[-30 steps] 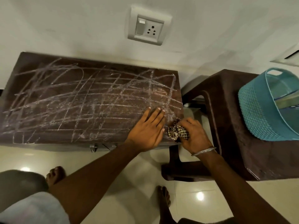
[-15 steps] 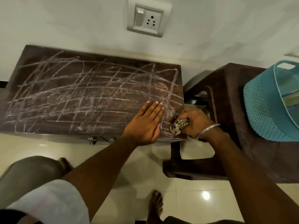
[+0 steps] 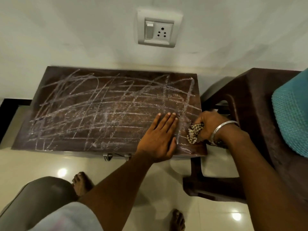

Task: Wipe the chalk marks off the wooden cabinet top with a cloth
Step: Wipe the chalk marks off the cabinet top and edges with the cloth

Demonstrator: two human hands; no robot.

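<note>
The dark wooden cabinet top (image 3: 55, 130) is covered in crossing white chalk marks (image 3: 103, 110). My left hand (image 3: 160, 137) lies flat on its near right part, fingers together and pointing away from me. My right hand (image 3: 211, 125), with a silver bangle on the wrist, is closed around a bunched brown-and-cream patterned cloth (image 3: 195, 132). The cloth presses on the cabinet's right edge, just right of my left hand. Part of the cloth is hidden inside the fist.
A dark brown plastic stool (image 3: 253, 100) stands right beside the cabinet, with a teal woven basket (image 3: 291, 114) on it. A switch and socket plate (image 3: 157, 30) is on the wall behind. My bare feet are on the glossy tiled floor (image 3: 50, 165) in front.
My right hand with the cloth has moved from the cabinet's near right corner further back along the right edge. My left hand stays flat in place; the view shifted down.
</note>
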